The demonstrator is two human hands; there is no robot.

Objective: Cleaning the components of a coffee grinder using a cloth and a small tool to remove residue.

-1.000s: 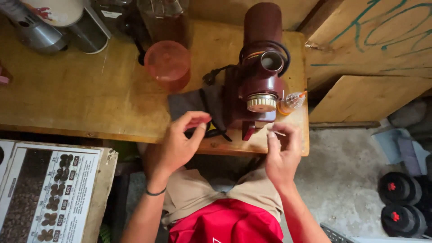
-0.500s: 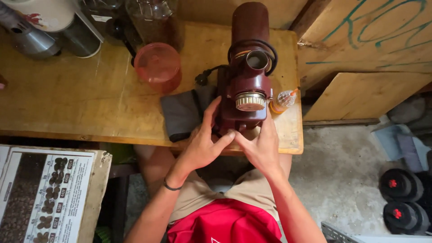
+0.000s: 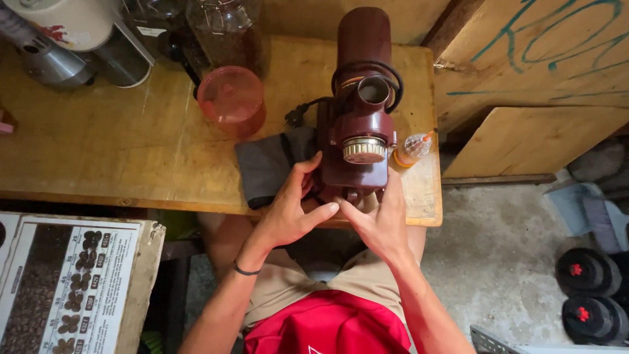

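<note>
Seen from the head camera looking down, a dark red electric grinder with a round ridged dial [image 3: 362,141] stands near the front edge of a worn wooden table [image 3: 118,151], within easy reach. The left hand [image 3: 291,210] and right hand [image 3: 377,219] cup its base from either side, thumbs touching beneath the spout, fingers pressed to the casing, steadying it. A grey folded cloth [image 3: 265,164] lies just beside it, and a translucent pink plastic cup [image 3: 230,99] sits nearby.

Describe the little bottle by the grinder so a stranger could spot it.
On the wooden table, find the dark red grinder near its right edge. The small clear squeeze bottle lies just right of it, the only thing there with an orange nozzle.
</note>
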